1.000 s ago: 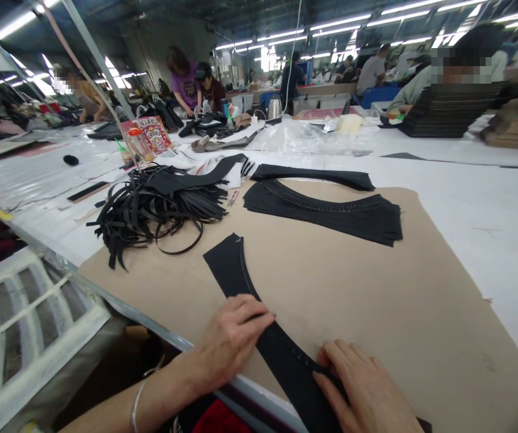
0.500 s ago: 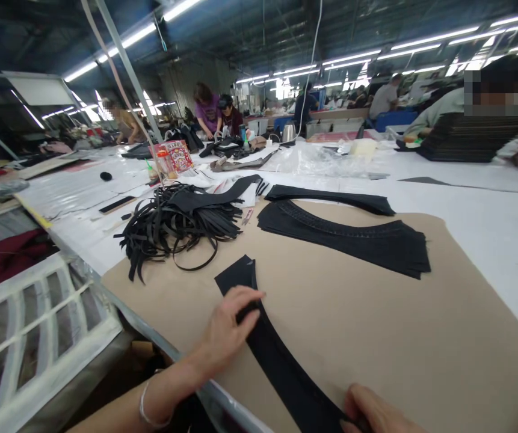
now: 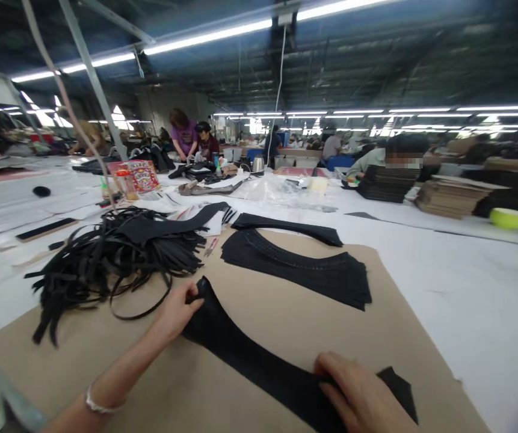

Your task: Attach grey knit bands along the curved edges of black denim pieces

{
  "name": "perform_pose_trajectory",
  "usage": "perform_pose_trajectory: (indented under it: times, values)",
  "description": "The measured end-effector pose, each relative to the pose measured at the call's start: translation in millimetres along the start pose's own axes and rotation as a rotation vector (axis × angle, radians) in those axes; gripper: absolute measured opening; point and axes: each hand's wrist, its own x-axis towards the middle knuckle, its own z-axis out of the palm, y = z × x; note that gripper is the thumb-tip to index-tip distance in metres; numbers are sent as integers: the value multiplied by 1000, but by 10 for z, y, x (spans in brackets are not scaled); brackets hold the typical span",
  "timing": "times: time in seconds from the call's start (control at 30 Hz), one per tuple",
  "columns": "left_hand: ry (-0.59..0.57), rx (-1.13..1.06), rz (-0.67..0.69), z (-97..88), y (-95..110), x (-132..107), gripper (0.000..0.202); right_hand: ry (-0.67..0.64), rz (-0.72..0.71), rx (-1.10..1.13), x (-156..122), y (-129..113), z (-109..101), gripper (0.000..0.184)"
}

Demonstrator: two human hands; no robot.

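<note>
A long curved black fabric piece (image 3: pixel 249 358) lies slantwise over the brown board (image 3: pixel 259 328) in front of me. At its far left end, my left hand (image 3: pixel 180 310) pinches the edge between thumb and fingers. Nearer to me, my right hand (image 3: pixel 353 385) grips the same piece by its upper edge, with the fingertips partly hidden. The piece's right end shows beyond that hand. Behind it lies a stack of similar curved black pieces (image 3: pixel 295 270), with a narrower folded black piece (image 3: pixel 286 227) just past the stack.
A heap of black strips (image 3: pixel 118 258) covers the board's left side, beside small red-handled snips (image 3: pixel 211 246). Farther back stand a red patterned box (image 3: pixel 144 175), an orange-lidded jar (image 3: pixel 126 183), a black stack (image 3: pixel 387 183) and a green bowl (image 3: pixel 514 218). Co-workers sit and stand beyond.
The view has swung right. The black piece now lies flatter across, its far end in my left hand's pinch. My right hand has come further into view, and the piece's right end shows.
</note>
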Motion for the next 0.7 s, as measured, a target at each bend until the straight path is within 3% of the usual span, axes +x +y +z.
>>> perform_pose_trajectory:
  times: [0.2,0.37,0.47,0.53,0.57,0.63,0.7]
  values:
    - [187,-136,4,272,366,886,41,315,-115,-327,736,285,-546,24]
    - [256,-54,-73,537,620,1463,54,414,-101,-375,1391,565,-703,28]
    - [337,21,-129,692,712,1438,60,482,-59,-354,1531,605,-683,34]
    - [331,53,-45,807,743,1248,58,523,-5,-339,1410,558,-628,37]
    - [295,55,40,867,739,1123,54,528,23,-337,1286,521,-588,36]
    - [138,122,418,994,667,889,46,486,56,-343,956,452,-493,31]
    - [14,141,606,1149,514,769,43,410,82,-357,562,444,-400,26]
